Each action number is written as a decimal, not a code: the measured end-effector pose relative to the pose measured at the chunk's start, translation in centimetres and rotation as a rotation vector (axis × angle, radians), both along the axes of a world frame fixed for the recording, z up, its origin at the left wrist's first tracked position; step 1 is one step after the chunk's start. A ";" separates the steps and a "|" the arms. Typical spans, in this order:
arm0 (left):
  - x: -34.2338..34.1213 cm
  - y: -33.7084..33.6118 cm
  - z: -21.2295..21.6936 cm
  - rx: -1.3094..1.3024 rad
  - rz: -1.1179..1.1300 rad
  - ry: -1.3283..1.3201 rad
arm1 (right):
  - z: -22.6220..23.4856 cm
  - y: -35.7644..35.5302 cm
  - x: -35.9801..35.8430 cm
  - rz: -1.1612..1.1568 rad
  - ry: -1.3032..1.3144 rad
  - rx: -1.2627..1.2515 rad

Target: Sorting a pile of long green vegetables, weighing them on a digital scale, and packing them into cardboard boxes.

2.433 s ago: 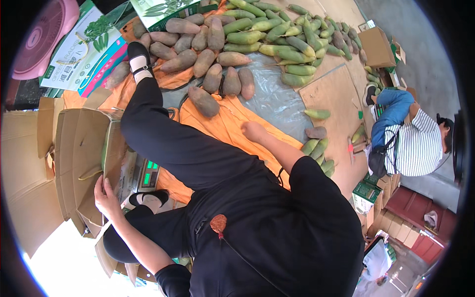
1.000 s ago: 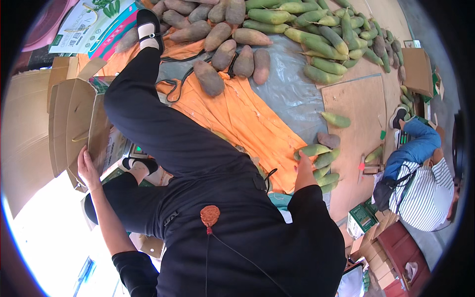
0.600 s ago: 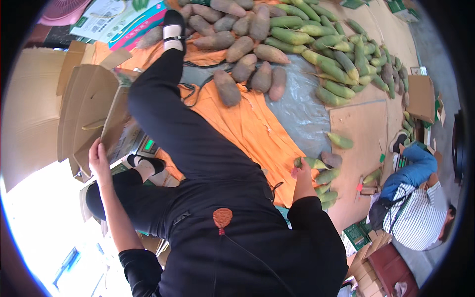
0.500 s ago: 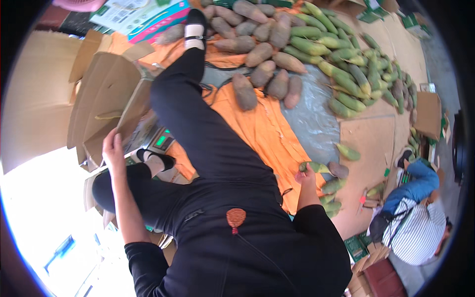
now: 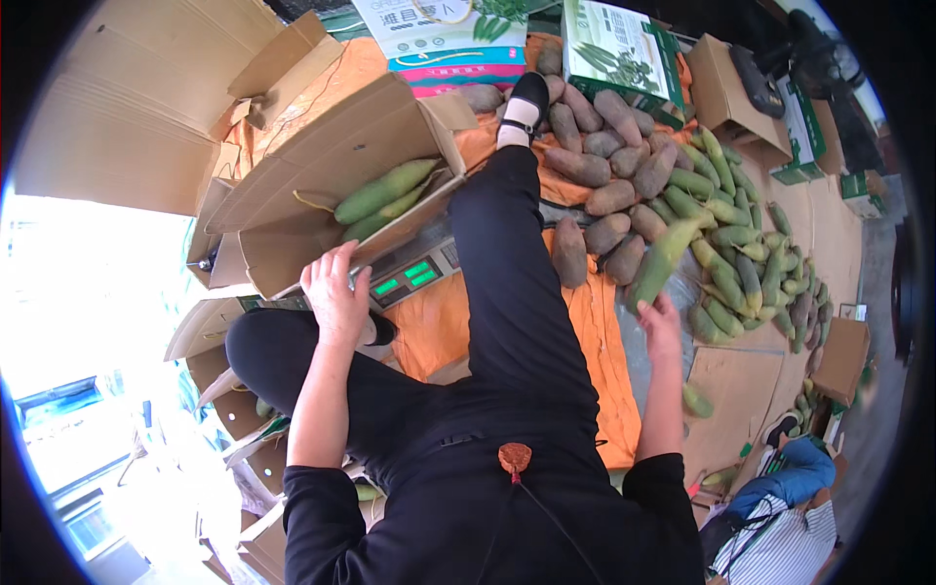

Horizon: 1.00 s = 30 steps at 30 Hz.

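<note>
My right hand (image 5: 661,327) grips the lower end of a green radish (image 5: 663,261), lifted over the ground sheet with its pale end pointing up and right. At the near edge of an open cardboard box (image 5: 292,180), my left hand (image 5: 334,292) has its fingers over the wall and its thumb apart on the near side. Inside the box lies a large green radish (image 5: 385,192) with others beside it, partly hidden by the wall. The box rests over a scale (image 5: 409,278) with lit green displays.
Brownish long roots (image 5: 609,198) and a heap of green radishes (image 5: 741,263) lie ahead right. Orange sheeting (image 5: 595,361) spreads under my legs. Printed cartons (image 5: 624,58) stand at the back. Another person in a striped top (image 5: 785,541) sits at lower right.
My right hand has lifted the green radish from the near ground and carried it forward. The view has shifted left, bringing the box's inside, with its radishes, into sight.
</note>
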<state>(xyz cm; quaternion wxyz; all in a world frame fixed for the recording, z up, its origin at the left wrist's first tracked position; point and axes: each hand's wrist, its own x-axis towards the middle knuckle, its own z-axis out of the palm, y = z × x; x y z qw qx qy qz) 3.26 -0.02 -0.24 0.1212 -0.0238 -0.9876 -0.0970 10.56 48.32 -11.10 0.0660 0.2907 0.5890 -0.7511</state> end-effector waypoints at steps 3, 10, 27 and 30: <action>0.1 0.1 0.4 0.013 0.008 -0.007 | 8.4 -4.1 -6.8 0.201 0.257 0.164; 0.0 -0.3 1.0 0.047 0.015 -0.045 | 20.3 -15.4 -17.5 0.640 0.507 0.175; -0.5 -0.7 -0.4 0.020 -0.036 -0.031 | 15.0 -29.3 -20.8 0.770 0.920 1.201; -0.7 -0.1 -0.4 -0.001 -0.024 0.007 | 18.0 -24.7 -20.1 0.678 0.927 1.003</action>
